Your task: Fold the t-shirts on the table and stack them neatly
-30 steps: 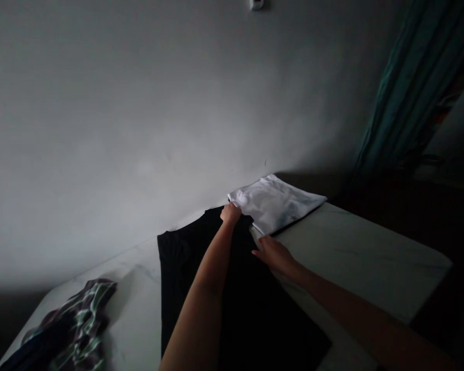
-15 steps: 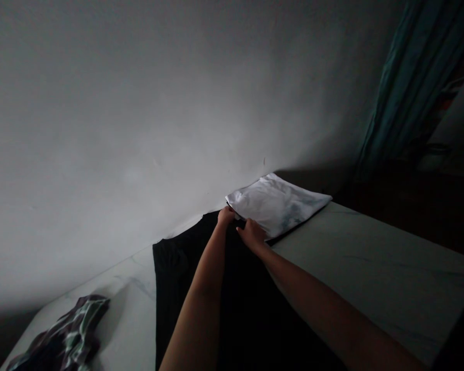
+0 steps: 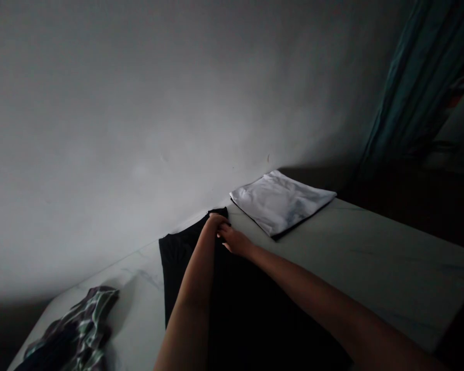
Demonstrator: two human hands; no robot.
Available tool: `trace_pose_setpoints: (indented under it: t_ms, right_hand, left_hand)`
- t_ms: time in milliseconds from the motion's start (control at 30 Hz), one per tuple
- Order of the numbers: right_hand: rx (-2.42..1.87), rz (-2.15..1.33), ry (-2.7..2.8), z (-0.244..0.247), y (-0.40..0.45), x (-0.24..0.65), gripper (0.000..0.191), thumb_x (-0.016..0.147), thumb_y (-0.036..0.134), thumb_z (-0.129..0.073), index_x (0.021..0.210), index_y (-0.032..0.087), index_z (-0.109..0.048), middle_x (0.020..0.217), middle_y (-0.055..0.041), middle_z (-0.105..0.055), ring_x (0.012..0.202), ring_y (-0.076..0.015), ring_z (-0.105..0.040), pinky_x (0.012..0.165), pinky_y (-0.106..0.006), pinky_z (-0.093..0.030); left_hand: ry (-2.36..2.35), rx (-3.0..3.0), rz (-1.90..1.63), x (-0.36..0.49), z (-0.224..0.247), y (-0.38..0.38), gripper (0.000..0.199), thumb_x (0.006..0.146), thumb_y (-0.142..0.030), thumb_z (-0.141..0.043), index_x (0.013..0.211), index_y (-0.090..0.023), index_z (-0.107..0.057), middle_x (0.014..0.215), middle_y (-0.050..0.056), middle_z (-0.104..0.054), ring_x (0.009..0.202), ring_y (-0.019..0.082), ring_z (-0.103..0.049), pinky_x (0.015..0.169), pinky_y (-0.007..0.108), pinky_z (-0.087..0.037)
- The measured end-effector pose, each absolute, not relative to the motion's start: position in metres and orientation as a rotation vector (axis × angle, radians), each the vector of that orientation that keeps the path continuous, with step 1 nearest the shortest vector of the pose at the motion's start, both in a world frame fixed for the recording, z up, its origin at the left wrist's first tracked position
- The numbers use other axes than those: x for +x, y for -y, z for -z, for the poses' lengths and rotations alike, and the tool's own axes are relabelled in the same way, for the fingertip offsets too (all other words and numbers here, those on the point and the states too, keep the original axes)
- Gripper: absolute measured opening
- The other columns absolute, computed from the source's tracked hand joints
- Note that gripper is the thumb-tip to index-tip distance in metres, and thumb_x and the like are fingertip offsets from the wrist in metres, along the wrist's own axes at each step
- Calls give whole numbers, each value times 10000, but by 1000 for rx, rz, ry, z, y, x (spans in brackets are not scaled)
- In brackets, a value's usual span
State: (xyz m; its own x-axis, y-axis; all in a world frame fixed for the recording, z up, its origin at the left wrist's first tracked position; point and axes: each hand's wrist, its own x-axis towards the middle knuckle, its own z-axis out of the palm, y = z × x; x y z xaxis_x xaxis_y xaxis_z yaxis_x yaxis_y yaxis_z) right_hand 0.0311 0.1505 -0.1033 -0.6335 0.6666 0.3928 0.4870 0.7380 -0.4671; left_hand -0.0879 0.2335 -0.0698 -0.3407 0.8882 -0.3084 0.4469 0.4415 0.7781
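Observation:
A large black cloth (image 3: 235, 309) lies spread over the pale table, running toward me from the wall side. My left hand (image 3: 218, 220) is closed on its far edge, near the corner. Close against it, my right hand (image 3: 232, 239) rests at the same cloth, its fingers bent and pointing left; whether it pinches the fabric is too dark to tell. To the right of both hands lies a folded white cloth (image 3: 282, 201) with a grey-blue patch and a dark layer under it.
A crumpled plaid garment (image 3: 88, 322) lies on the marbled tabletop (image 3: 371, 247) at the lower left. A pale wall (image 3: 139, 129) runs along the far edge. A teal curtain (image 3: 398, 93) hangs at the right, beside a dark area.
Both hands have moved left with the black cloth's far right part, drawing it away from the white cloth. Bare tabletop now shows between the two cloths.

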Motion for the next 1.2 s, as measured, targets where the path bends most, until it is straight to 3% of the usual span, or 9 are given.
trace_pose_setpoints:
  t_ms: [67, 167, 300, 400, 600, 867, 1033, 1200]
  right_hand:
    - [-1038, -338, 2356, 102, -135, 38, 449, 788, 32, -612, 1218, 150, -562, 1411, -156, -496, 1239, -254, -542, 1017, -375, -480]
    - [-1400, -194, 2328, 97, -111, 57, 315, 870, 64, -520, 1169, 142, -583, 1265, -157, -581, 1116, -254, -586, 939, -363, -500]
    - [-1590, -154, 2468, 89, -88, 90, 278, 927, 73, -410, 1108, 129, -613, 1136, -148, -632, 1022, -244, -617, 840, -325, -503]
    - [-1655, -170, 2511, 85, -73, 108, 332, 934, 58, -372, 1172, 126, -594, 1129, -144, -646, 989, -235, -647, 783, -311, -497]
    - [-1679, -213, 2460, 89, -51, 124, 279, 952, 115, -405, 1147, 180, -594, 1041, -93, -701, 888, -200, -686, 679, -267, -443]
    - [-1377, -297, 2246, 110, -57, 126, 190, 900, 133, -483, 1027, 200, -607, 967, -47, -720, 844, -168, -675, 707, -244, -438]
    - [-1134, -381, 2401, 116, -44, 111, 194, 920, 137, -500, 1065, 200, -613, 1049, -64, -708, 907, -177, -678, 769, -259, -482]
    - [-1197, -458, 2524, 108, -35, 105, 249, 902, 127, -544, 1131, 189, -617, 1154, -89, -686, 976, -200, -678, 811, -283, -504]
  left_hand:
    - [-2046, 1219, -769, -85, 71, -225, 495, 696, -122, -770, 1125, -135, -523, 1022, 104, -639, 938, 252, -654, 758, 327, -527]
    - [-2121, 1378, -807, -73, 73, -208, 511, 749, -76, -671, 1210, -169, -471, 1261, 148, -533, 1159, 263, -573, 924, 335, -478]
    - [-2253, 1660, -659, -51, 74, -179, 471, 800, -303, -694, 1213, -200, -493, 1373, 161, -435, 1295, 357, -440, 994, 447, -449]
    - [-2365, 1877, -411, -41, 75, -162, 530, 785, -421, -710, 1197, -144, -522, 1350, 206, -452, 1252, 393, -465, 946, 467, -483]
    - [-2392, 1818, -527, -47, 69, -153, 272, 891, -109, -477, 1144, -131, -577, 1229, 192, -595, 1162, 312, -596, 908, 368, -499]
    - [-2505, 1464, -859, -72, 46, -157, 335, 1038, -281, -245, 1282, -147, -432, 1150, 179, -682, 1019, 265, -693, 803, 332, -525]
    - [-2572, 1219, -876, -119, 49, -146, 266, 969, -186, -426, 1217, -109, -487, 1125, 226, -688, 1047, 296, -693, 832, 334, -528]
    - [-2576, 1095, -797, -146, 66, -132, 345, 818, -55, -535, 1163, -67, -535, 1065, 252, -700, 1037, 333, -696, 844, 362, -534]
